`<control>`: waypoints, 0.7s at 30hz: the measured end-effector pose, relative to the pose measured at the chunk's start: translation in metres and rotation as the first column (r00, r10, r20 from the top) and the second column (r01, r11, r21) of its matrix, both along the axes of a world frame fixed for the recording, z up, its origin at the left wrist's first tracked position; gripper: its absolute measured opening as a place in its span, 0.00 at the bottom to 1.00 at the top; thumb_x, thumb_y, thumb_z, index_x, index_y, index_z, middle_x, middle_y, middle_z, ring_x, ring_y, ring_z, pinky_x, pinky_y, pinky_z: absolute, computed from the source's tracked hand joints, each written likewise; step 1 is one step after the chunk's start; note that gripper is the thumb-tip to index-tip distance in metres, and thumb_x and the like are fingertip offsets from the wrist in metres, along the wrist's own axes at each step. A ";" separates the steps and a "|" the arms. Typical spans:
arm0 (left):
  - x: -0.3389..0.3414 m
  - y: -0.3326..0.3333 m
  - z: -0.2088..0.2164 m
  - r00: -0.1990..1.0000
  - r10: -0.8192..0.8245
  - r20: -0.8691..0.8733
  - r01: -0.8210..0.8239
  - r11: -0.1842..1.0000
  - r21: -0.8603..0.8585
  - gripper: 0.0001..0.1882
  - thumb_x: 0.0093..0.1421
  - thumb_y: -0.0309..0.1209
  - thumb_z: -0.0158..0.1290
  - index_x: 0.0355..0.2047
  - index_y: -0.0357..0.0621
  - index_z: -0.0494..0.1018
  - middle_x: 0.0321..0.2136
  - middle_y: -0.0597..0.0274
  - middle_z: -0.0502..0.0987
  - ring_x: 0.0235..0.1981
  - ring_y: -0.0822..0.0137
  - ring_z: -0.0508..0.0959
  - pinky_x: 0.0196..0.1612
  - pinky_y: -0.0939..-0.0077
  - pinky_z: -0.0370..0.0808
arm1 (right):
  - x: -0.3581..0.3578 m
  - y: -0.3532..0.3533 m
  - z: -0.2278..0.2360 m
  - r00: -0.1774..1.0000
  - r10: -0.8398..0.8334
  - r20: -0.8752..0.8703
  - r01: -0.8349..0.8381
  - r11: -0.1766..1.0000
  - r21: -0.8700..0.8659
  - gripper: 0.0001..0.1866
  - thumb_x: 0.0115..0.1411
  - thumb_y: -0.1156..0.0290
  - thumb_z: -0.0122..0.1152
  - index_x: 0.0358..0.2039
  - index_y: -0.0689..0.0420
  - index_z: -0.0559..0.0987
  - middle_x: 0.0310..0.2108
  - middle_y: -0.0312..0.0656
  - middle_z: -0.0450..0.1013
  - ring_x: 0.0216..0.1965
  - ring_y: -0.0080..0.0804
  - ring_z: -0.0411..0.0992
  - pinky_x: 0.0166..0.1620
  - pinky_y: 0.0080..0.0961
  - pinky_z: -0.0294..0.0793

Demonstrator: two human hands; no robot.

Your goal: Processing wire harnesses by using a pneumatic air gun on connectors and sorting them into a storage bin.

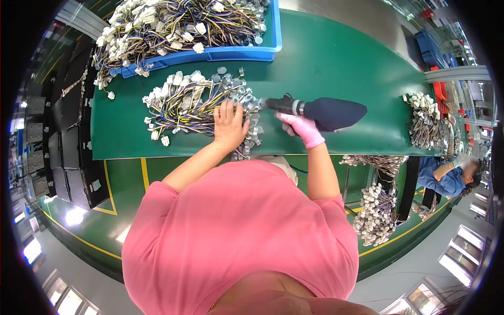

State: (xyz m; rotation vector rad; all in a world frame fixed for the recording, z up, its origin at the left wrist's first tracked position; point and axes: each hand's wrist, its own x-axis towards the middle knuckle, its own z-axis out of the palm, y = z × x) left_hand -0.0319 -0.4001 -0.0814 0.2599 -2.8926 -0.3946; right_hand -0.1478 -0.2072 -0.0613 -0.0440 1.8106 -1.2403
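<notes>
A pile of wire harnesses lies on the green table, with white connectors to the left and grey round end pieces to the right. On the right part of the pile rests my bare left hand, its fingers stretched out flat over the wires. My right hand, in a pink glove, is closed around a black handheld air gun with a dark cloth bag on its right end. The gun's nozzle points left, close to the grey end pieces. The gun partly hides my right fingers.
A blue bin heaped with more harnesses stands at the back left. Another harness bundle lies at the table's right end. Below hang more bundles on a rack. A co-worker in blue is at the far right. Black crates stand left.
</notes>
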 end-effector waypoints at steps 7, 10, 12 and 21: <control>0.010 -0.008 -0.018 0.980 -0.044 -0.194 0.098 0.956 0.278 0.24 0.50 0.36 0.54 0.44 0.36 0.61 0.44 0.45 0.64 0.47 0.50 0.66 0.48 0.61 0.63 | -0.016 0.011 0.016 1.000 -0.006 -0.005 0.005 0.992 -0.129 0.11 0.54 0.62 0.58 0.31 0.57 0.77 0.15 0.30 0.65 0.15 0.15 0.61 0.18 0.13 0.56; -0.013 -0.008 -0.016 0.970 0.206 0.127 -0.240 0.870 0.430 0.22 0.55 0.41 0.49 0.43 0.37 0.63 0.36 0.49 0.68 0.39 0.52 0.70 0.42 0.58 0.67 | -0.003 -0.013 0.007 0.999 -0.024 -0.033 0.024 1.000 0.016 0.11 0.53 0.62 0.58 0.28 0.56 0.77 0.15 0.30 0.66 0.15 0.15 0.61 0.17 0.14 0.57; -0.024 -0.009 -0.018 0.960 0.190 0.204 -0.255 0.893 0.370 0.20 0.54 0.40 0.49 0.41 0.37 0.64 0.37 0.49 0.68 0.40 0.52 0.70 0.41 0.57 0.67 | -0.002 -0.020 0.000 0.992 0.128 -0.018 -0.129 0.991 -0.030 0.12 0.51 0.59 0.60 0.24 0.55 0.76 0.15 0.31 0.66 0.15 0.15 0.61 0.19 0.13 0.57; -0.006 -0.023 -0.024 0.983 -0.175 -0.052 0.183 0.939 0.292 0.14 0.52 0.34 0.52 0.35 0.38 0.69 0.37 0.50 0.68 0.38 0.52 0.68 0.41 0.59 0.64 | -0.031 -0.029 -0.001 0.952 0.280 0.124 -0.275 0.960 -0.053 0.13 0.52 0.59 0.59 0.29 0.57 0.79 0.15 0.31 0.66 0.15 0.15 0.61 0.19 0.14 0.58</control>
